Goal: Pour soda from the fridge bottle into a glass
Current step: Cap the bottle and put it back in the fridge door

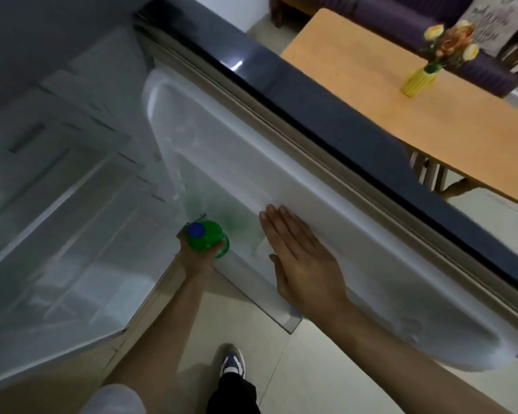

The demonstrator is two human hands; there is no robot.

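Note:
A green soda bottle (207,239) with a blue cap stands upright at the inner side of the open fridge door (281,162), seen from above. My left hand (196,258) is wrapped around its upper body from the near side. My right hand (302,258) lies flat with fingers together and stretched out against the white inner face of the door, to the right of the bottle. No glass is in view.
The open fridge interior (66,204) with glass shelves fills the left. A wooden table (416,115) with a yellow vase of flowers (419,80) stands beyond the door at upper right. My shoe (232,361) rests on the pale tiled floor below.

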